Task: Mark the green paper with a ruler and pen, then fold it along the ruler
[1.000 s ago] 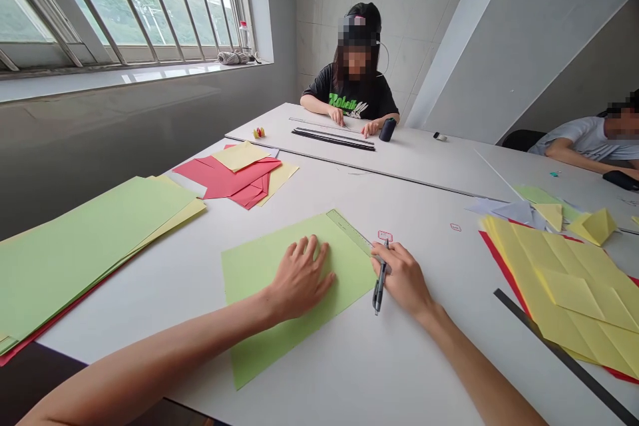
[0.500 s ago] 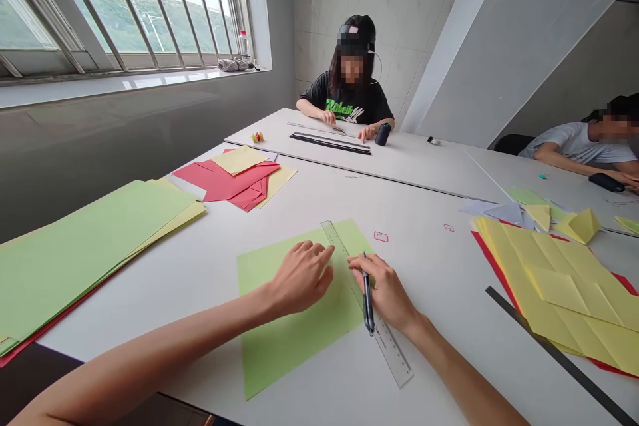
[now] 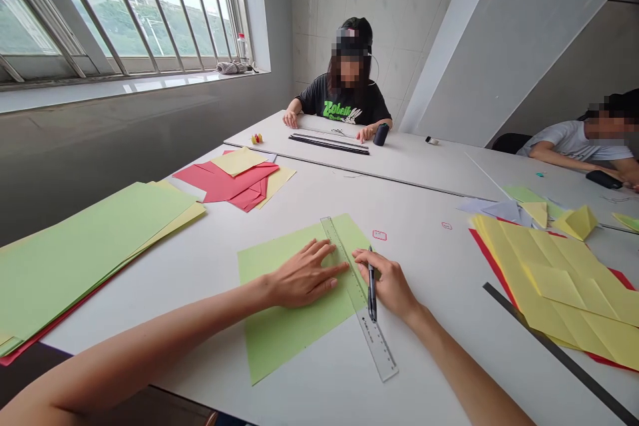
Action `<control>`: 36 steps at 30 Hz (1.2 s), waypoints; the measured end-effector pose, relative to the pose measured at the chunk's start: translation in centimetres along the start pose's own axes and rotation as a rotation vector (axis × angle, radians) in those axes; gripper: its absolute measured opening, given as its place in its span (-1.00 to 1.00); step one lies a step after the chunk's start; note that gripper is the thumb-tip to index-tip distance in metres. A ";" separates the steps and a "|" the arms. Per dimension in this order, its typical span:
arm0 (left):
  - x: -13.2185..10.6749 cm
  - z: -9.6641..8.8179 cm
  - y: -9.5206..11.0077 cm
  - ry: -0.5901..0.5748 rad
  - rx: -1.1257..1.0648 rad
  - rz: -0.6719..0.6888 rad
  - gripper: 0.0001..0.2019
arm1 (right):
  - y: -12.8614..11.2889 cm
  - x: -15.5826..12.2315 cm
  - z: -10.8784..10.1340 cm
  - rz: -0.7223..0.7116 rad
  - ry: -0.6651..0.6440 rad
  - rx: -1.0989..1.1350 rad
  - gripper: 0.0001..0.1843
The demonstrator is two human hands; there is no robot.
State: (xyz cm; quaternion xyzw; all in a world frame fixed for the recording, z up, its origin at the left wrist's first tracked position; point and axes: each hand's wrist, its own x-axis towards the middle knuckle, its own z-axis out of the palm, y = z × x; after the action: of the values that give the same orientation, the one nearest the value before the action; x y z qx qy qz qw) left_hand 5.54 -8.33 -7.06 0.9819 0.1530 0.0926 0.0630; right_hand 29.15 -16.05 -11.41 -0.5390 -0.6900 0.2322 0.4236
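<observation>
A light green sheet of paper (image 3: 279, 339) lies on the white table in front of me. Across its right part rests a clear ruler (image 3: 372, 336), slanting from the far edge of the sheet to past its near right side. My left hand (image 3: 304, 273) lies spread on the sheet, its fingertips reaching the ruler's left edge. On the ruler's right side, my right hand (image 3: 387, 279) is closed around a dark pen (image 3: 372, 293), which points back toward me; its thumb and forefinger are close to the ruler's edge.
Green and yellow sheets (image 3: 100, 239) are stacked at left, with red and yellow papers (image 3: 229, 180) beyond. Creased yellow paper (image 3: 574, 273) and a dark strip (image 3: 549, 346) lie at right. One person (image 3: 344, 93) sits opposite; another (image 3: 574, 143) leans on the table at far right.
My left hand has flattened, its fingers now stretched to the ruler. The ruler's near end has swung slightly left. The person opposite has drawn one hand back to the table's edge.
</observation>
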 end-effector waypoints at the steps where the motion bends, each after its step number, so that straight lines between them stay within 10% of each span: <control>1: -0.3 -0.4 -0.4 -0.011 -0.014 0.017 -0.56 | 0.2 0.0 0.0 -0.004 -0.002 -0.008 -0.87; 8: -1.6 -2.2 -2.9 -0.108 -0.257 -0.091 -0.53 | 1.0 0.7 -0.1 -0.015 -0.022 -0.028 -0.88; 16: 0.7 0.9 0.5 0.008 -0.113 -0.234 -0.32 | 0.7 0.6 -0.1 -0.115 -0.048 -0.201 -0.76; 22: -0.1 -2.0 -5.5 -0.172 -0.211 -0.003 -0.40 | 0.6 0.4 -0.6 -0.142 -0.095 -0.240 -0.71; 27: -1.3 -3.8 -9.7 -0.153 -0.219 -0.070 -0.56 | 0.7 0.7 -1.0 -0.145 -0.113 -0.211 -0.76; 36: -4.3 -1.8 -5.3 -0.094 -0.061 -0.116 -0.49 | 1.8 1.6 -2.0 -0.114 0.006 -0.459 -0.68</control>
State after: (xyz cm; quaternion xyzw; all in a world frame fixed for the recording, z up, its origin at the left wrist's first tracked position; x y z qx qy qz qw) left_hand -0.34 -4.45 -6.82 0.9723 0.2035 0.0473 0.1051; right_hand 31.68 -14.22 -11.20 -0.5821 -0.7527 0.0434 0.3045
